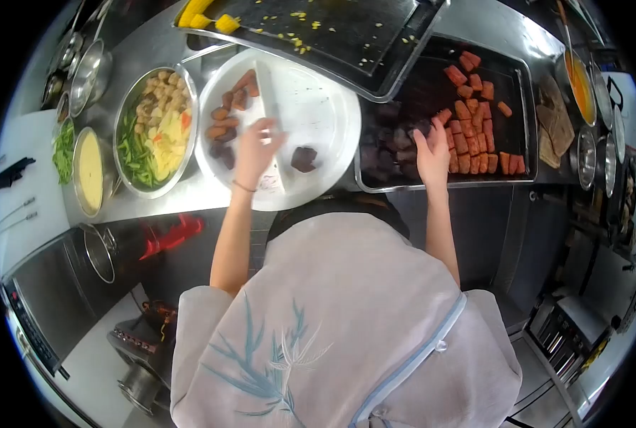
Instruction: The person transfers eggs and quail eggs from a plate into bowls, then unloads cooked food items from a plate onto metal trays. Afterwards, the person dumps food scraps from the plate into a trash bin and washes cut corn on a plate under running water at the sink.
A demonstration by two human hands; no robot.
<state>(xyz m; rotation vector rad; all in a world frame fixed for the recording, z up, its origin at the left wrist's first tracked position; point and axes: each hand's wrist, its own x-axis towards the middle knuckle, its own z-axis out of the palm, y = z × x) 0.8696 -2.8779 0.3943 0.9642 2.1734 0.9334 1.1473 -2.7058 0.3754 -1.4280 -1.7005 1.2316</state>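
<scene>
My left hand [255, 153] is over a large round white plate [318, 78] with a raised divider. Its fingers are blurred but look spread, and I see nothing held in them. Brown sausage-like pieces [223, 133] lie in the plate's left section. A dark reddish-brown chunk [304, 159] sits right of the divider. My right hand [433, 151] reaches into a black baking tray [446, 184], thumb and fingers apart. It is between dark chunks [398, 146] on its left and rows of reddish-brown cut pieces [475, 135] on its right. Its fingertips are close to one reddish piece.
A second dark tray [318, 43] with corn cobs [202, 16] and loose kernels overlaps the back of the first. Left of the plate stand a bowl of mixed vegetables [154, 135] and a container of yellow liquid [90, 171]. Brown cloths [555, 121] lie to the right.
</scene>
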